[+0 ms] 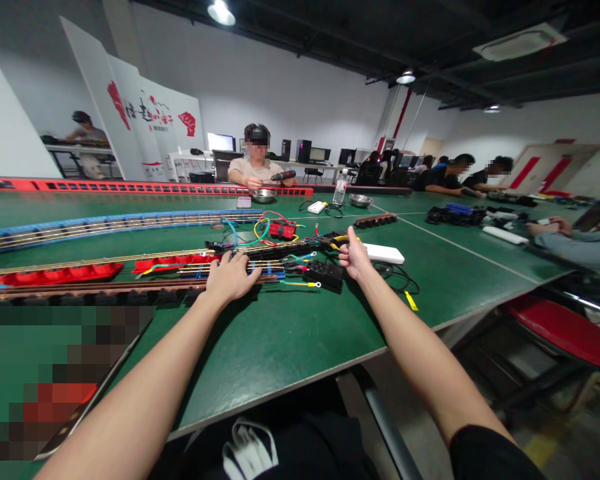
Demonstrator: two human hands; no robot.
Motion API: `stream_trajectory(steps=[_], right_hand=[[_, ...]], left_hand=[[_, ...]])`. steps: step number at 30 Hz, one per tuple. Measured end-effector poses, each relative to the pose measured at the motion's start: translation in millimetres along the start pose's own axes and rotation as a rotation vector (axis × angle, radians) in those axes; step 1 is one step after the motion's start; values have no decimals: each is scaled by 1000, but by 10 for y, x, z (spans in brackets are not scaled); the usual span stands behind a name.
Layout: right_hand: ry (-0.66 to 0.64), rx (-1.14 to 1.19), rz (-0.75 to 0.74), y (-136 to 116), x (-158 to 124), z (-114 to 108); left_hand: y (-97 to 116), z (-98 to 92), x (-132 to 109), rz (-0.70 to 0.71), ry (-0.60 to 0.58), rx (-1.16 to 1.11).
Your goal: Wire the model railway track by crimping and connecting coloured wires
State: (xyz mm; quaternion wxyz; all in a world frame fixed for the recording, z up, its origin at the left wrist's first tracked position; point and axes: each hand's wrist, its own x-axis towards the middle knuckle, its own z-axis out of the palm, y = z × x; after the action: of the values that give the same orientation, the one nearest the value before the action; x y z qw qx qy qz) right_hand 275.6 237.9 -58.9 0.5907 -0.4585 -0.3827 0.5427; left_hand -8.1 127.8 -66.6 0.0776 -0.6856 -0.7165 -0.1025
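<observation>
Leftmost, a long blue rail strip crosses the green counter, with red trays and a brown rail nearer the person. Further right, the left grip is open, palm down, fingers spread over a blue piece bearing brass-coloured rods. A red block sits behind; a black box lies to the right. Next, the right grip has its thumb raised and fingers curled at a yellow-handled tool; whether it holds this I cannot tell. Just beside lies a white slab, near a yellow tag.
</observation>
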Motion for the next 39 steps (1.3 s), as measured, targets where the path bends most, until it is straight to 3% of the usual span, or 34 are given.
stream_trajectory(steps=[7, 10, 15, 21, 25, 29, 39], right_hand=[[111, -673, -712, 44, -63, -30], [110, -796, -833, 13, -68, -44], [27, -938, -782, 6, 70, -21], [99, -1086, -737, -177, 172, 122], [155, -1151, -592, -382, 305, 275], [133, -1170, -487, -495, 409, 391], [83, -1321, -472, -198, -137, 402]], left_hand=[[-9, 6, 1, 2, -17, -6], [-7, 7, -7, 5, -4, -11], [-5, 10, -12, -7, -7, -23], [-4, 1, -8, 0, -13, -7], [-11, 4, 1, 4, -29, -10], [-19, 12, 17, 10, -46, -4], [-15, 2, 9, 4, -58, -19]])
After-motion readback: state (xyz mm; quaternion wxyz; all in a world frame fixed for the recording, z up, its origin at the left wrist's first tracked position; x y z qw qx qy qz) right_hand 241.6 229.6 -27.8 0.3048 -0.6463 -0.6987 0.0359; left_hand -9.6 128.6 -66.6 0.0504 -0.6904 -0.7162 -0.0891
